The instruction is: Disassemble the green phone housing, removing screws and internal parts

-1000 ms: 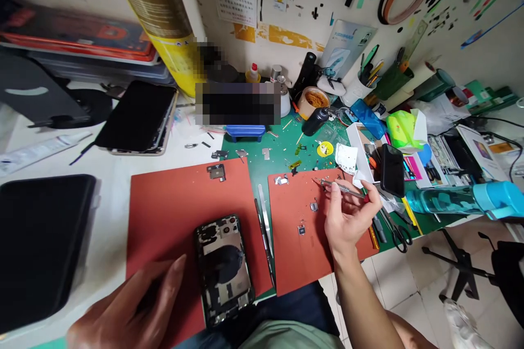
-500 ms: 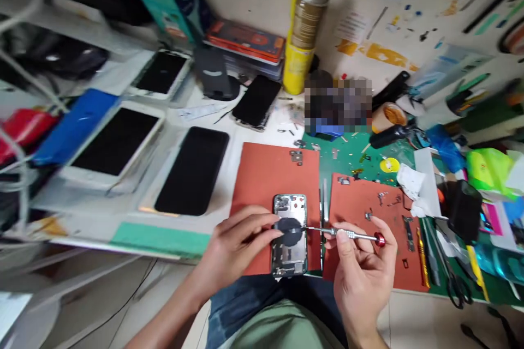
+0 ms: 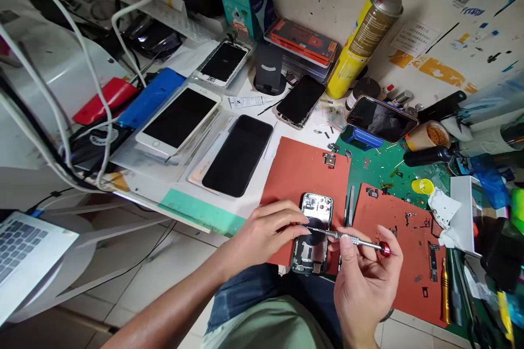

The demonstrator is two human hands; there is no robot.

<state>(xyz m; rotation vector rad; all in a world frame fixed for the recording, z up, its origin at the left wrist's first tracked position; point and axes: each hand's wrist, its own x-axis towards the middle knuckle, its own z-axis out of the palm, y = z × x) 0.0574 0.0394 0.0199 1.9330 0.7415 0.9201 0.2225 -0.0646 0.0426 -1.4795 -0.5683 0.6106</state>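
An opened phone body (image 3: 317, 251) with a dark round part in its middle lies on the near edge of a red mat (image 3: 305, 166). My left hand (image 3: 274, 232) reaches over its left side, thumb and fingertips close together at the dark part; what they pinch, if anything, is too small to make out. Between the thumb and fingers of my right hand (image 3: 364, 278) is a silver screwdriver (image 3: 356, 240) with a red end cap, lying nearly level, its tip pointing left over the dark part.
A second red mat (image 3: 409, 262) on the right bears small metal parts and a gold screwdriver (image 3: 445, 294). A black phone (image 3: 238, 155) and a white phone (image 3: 179, 120) lie to the left. A yellow spray can (image 3: 362, 38) stands behind.
The view has swung left, so the table items appear further right. Both hands stay at the phone body, with the screwdriver still in my right hand and its tip over the dark part.
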